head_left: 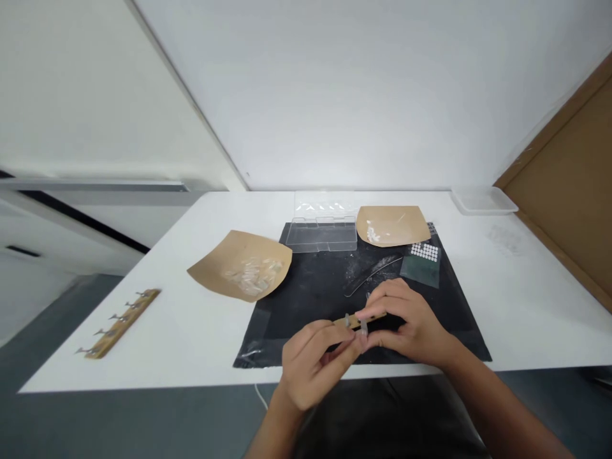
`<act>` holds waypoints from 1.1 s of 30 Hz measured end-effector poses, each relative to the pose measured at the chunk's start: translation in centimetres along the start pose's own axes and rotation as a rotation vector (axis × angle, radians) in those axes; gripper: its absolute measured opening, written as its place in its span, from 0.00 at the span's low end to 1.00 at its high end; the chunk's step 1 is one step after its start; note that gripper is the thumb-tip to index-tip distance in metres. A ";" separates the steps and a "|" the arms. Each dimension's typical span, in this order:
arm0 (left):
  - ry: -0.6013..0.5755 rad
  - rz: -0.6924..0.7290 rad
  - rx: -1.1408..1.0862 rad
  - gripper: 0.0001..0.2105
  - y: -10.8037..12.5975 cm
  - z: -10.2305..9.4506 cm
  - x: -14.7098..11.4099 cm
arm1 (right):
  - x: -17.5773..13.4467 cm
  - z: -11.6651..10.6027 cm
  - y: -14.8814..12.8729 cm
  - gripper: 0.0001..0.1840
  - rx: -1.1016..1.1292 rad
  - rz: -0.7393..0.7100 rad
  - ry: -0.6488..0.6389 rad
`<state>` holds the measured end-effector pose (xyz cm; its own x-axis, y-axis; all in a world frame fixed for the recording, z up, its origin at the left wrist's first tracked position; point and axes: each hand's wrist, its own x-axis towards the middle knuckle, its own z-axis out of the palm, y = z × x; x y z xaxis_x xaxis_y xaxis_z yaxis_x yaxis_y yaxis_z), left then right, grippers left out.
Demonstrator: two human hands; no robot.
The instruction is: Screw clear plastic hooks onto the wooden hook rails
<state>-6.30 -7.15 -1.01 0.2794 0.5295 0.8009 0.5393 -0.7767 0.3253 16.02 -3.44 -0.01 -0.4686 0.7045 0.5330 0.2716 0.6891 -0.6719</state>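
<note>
Over the front of the black mat (306, 306), my left hand (315, 363) is closed around the left end of a small wooden strip (377, 317) with short pegs on it. My right hand (411, 319) is closed too, its thumb and fingers pinching a small clear nail tip (364, 327) at the strip. Fingertips of both hands meet there, so part of the strip and the tip is hidden. Behind my right hand lies a dark curved nail file (375, 274), with white dust around it.
A brown paper tray (215, 271) at left holds many clear nail tips; another paper tray (406, 226) holds small white pieces. Clear plastic box (321, 239) sits between them. Sheet of white dots (424, 252), a wooden strip with several metal clips (122, 325) and plastic container (485, 203) lie around.
</note>
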 end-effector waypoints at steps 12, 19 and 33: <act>-0.108 0.042 -0.036 0.09 -0.6 -0.3 -0.8 | 0.3 -0.6 -0.5 0.20 0.135 0.039 -0.093; -0.090 -0.030 -0.053 0.12 -0.8 0.3 -1.1 | 0.2 -0.7 -0.3 0.17 0.138 0.088 -0.095; -0.272 -0.151 0.021 0.15 -1.6 0.8 -0.3 | -0.5 -0.4 1.0 0.15 -0.283 -0.024 -0.047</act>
<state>-6.57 -5.79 -2.15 0.3958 0.7123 0.5796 0.6066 -0.6766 0.4174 16.90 -3.05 -0.75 -0.5141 0.6833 0.5185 0.4806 0.7302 -0.4857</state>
